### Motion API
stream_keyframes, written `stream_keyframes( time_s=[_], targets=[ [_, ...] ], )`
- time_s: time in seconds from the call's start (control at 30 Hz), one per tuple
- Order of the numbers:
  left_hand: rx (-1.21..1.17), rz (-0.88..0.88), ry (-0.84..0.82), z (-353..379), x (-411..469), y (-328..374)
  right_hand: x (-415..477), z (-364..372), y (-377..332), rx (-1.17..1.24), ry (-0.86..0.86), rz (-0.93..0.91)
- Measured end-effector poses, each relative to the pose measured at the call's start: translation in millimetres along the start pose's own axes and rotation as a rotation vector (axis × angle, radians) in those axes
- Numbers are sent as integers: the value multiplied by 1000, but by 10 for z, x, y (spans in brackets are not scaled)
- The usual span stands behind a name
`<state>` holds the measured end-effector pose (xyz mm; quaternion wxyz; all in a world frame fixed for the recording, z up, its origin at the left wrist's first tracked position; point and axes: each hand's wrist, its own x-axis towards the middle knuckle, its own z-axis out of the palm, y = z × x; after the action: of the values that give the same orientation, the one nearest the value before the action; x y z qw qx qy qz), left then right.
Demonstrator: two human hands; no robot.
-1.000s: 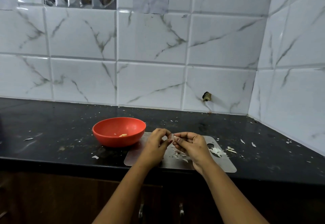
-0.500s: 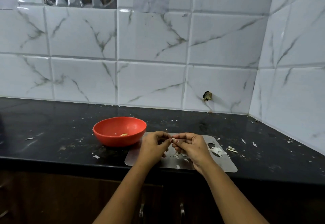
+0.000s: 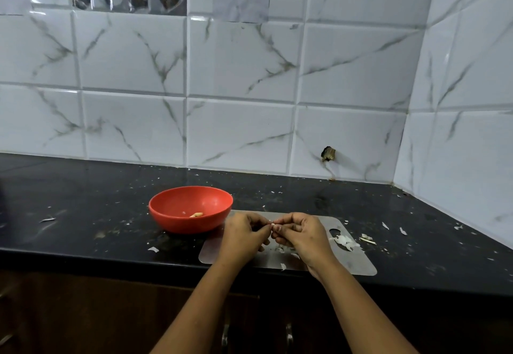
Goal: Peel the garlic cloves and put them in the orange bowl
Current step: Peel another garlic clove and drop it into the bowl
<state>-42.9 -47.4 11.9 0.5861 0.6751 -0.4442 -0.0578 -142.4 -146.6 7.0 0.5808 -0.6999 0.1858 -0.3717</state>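
Note:
A small pale garlic clove (image 3: 273, 225) is pinched between the fingertips of both hands above the steel cutting board (image 3: 358, 263). My left hand (image 3: 245, 235) grips it from the left and my right hand (image 3: 301, 233) from the right, fingers curled so most of the clove is hidden. The orange bowl (image 3: 177, 221) stands on the black counter just left of my hands, with one peeled clove (image 3: 196, 215) lying inside it.
Garlic skins (image 3: 344, 241) lie on the board's right part and scattered over the black counter (image 3: 83, 223). White tiled walls close the back and the right corner. Cabinet handles (image 3: 225, 334) show below the counter's front edge.
Both hands stay together on the clove above the board; the fingers have shifted slightly and the hands sit a little lower. Another skin scrap now lies on the board's front.

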Motion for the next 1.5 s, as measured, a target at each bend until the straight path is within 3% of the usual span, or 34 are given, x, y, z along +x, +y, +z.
stream_keyframes(
  time_s=[0.47,1.2,1.5],
  targets=[
    [-10,4,-40,13,12,-13,-46,14,-23,-1,4,-37],
    [188,98,-40,48,44,-83,-19,39,26,-317,63,-84],
    [128,-3,-68,40,65,-83,-36,26,19,-319,41,-125]
  ],
)
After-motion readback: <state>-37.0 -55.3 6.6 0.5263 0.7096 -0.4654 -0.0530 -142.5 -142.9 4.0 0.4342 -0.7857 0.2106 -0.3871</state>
